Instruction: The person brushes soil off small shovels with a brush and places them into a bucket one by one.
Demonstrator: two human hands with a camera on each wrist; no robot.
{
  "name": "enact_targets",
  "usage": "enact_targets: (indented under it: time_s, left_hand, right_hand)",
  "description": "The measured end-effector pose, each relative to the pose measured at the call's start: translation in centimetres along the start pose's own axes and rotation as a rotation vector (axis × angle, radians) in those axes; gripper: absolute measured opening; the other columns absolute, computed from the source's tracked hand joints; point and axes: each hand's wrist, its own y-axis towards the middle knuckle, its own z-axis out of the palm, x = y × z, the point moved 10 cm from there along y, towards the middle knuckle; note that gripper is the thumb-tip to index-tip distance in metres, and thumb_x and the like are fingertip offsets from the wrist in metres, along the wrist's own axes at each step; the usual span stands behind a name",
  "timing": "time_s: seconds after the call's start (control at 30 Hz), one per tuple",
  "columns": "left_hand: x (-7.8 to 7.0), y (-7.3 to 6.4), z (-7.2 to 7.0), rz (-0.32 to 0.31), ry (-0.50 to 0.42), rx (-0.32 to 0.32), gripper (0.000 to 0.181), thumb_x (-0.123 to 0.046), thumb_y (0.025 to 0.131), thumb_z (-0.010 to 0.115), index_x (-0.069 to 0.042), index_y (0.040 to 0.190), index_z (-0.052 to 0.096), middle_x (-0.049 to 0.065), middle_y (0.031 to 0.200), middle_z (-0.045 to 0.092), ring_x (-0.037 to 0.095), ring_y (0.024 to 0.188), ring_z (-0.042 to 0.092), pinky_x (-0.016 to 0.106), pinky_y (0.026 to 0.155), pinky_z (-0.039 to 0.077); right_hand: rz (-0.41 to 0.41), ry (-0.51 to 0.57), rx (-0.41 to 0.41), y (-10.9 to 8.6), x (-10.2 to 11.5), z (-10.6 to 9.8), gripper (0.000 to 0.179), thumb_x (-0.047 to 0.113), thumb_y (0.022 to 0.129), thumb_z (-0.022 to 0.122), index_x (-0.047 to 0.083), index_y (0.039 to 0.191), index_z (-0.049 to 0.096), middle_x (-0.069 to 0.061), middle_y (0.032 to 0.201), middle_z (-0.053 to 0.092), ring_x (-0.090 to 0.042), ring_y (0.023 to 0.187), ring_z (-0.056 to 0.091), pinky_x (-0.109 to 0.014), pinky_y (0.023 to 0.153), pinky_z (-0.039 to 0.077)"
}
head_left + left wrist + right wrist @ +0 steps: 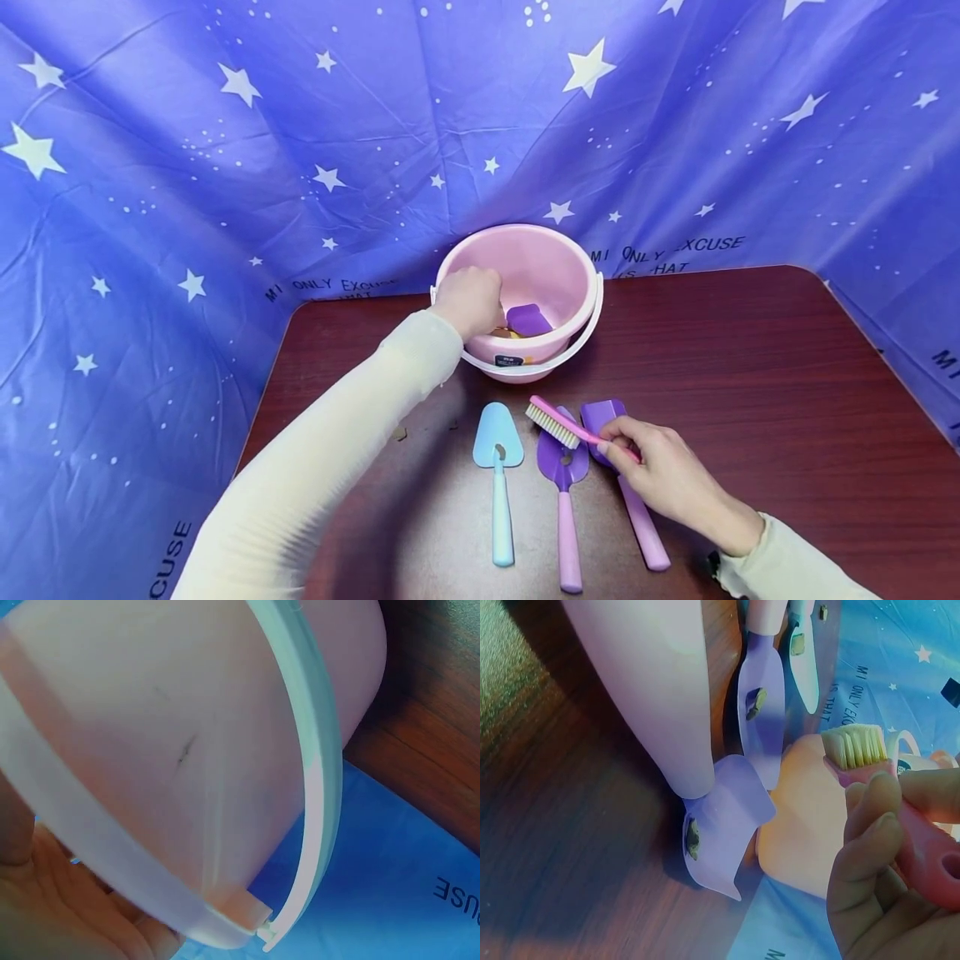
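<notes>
In the head view my left hand (471, 300) reaches over the left rim of a pink bucket (547, 262), fingers down inside and mostly hidden. The left wrist view shows part of that hand (67, 900) beyond the rim; I cannot tell whether it holds anything. A purple blade (528, 320) lies in the bucket near these fingers. My right hand (675, 471) pinches a pink brush (557, 419) by its handle, its pale bristles (855, 746) over the purple trowel (567, 533). Beneath that hand lies a purple shovel (643, 525) with a pink handle.
Left of the purple trowel lies a light-blue trowel (498, 437). Small brown pieces (693, 838) sit on the blades, and another brown bit (400, 433) lies on the dark red table (750, 375). The bucket's white handle (577, 350) hangs down in front. A blue starry cloth (375, 108) surrounds the table.
</notes>
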Motion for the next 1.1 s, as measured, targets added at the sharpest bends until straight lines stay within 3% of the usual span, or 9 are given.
enact_targets:
  time_s: [0.2, 0.37, 0.6, 0.9, 1.1]
  left_hand:
    - [0.0, -1.2, -1.3, 0.009, -0.008, -0.085, 0.019, -0.028, 0.079, 0.071, -0.012, 0.087, 0.065, 0.004, 0.086, 0.066, 0.023, 0.087, 0.063, 0.041, 0.077, 0.05]
    - [0.4, -2.4, -2.2, 0.017, -0.04, -0.171, 0.012, -0.023, 0.085, 0.064, -0.012, 0.082, 0.064, 0.005, 0.083, 0.063, 0.025, 0.087, 0.062, 0.043, 0.077, 0.049]
    - [0.7, -4.3, -3.2, 0.067, -0.023, -0.306, 0.015, -0.022, 0.087, 0.061, -0.008, 0.081, 0.063, 0.007, 0.081, 0.061, 0.031, 0.086, 0.061, 0.045, 0.075, 0.047]
    - [1.5, -7.3, -3.0, 0.089, -0.033, -0.458, 0.023, -0.022, 0.086, 0.062, -0.003, 0.099, 0.062, 0.01, 0.093, 0.056, 0.03, 0.084, 0.055, 0.042, 0.072, 0.045]
    - [1.6, -9.0, -3.1, 0.108, -0.093, -0.531, 0.02, -0.02, 0.086, 0.061, -0.004, 0.098, 0.061, 0.01, 0.091, 0.054, 0.028, 0.081, 0.053, 0.04, 0.069, 0.045]
  right_hand:
    - [0.0, 0.007, 0.001, 0.0, -0.2, -0.1, 0.014, 0.01, 0.084, 0.07, 0.023, 0.087, 0.064, 0.017, 0.062, 0.045, 0.0, 0.05, 0.04, -0.02, 0.044, 0.035]
    - [-0.007, 0.008, -0.01, 0.0, -0.1, -0.4, 0.016, 0.009, 0.084, 0.07, 0.023, 0.088, 0.064, 0.018, 0.065, 0.049, -0.001, 0.052, 0.042, -0.02, 0.047, 0.036]
    - [-0.003, 0.002, -0.024, -0.1, 0.0, -0.8, 0.016, 0.008, 0.084, 0.07, 0.023, 0.088, 0.064, 0.019, 0.065, 0.049, 0.0, 0.053, 0.043, -0.02, 0.048, 0.036]
    - [-0.007, -0.001, -0.026, -0.2, -0.2, -0.7, 0.016, 0.007, 0.083, 0.07, 0.02, 0.088, 0.064, 0.019, 0.067, 0.052, 0.002, 0.055, 0.044, -0.02, 0.051, 0.038]
    - [-0.004, -0.012, -0.031, -0.1, -0.4, -0.8, 0.019, 0.007, 0.082, 0.07, 0.023, 0.089, 0.063, 0.019, 0.066, 0.051, 0.002, 0.054, 0.043, -0.02, 0.05, 0.037]
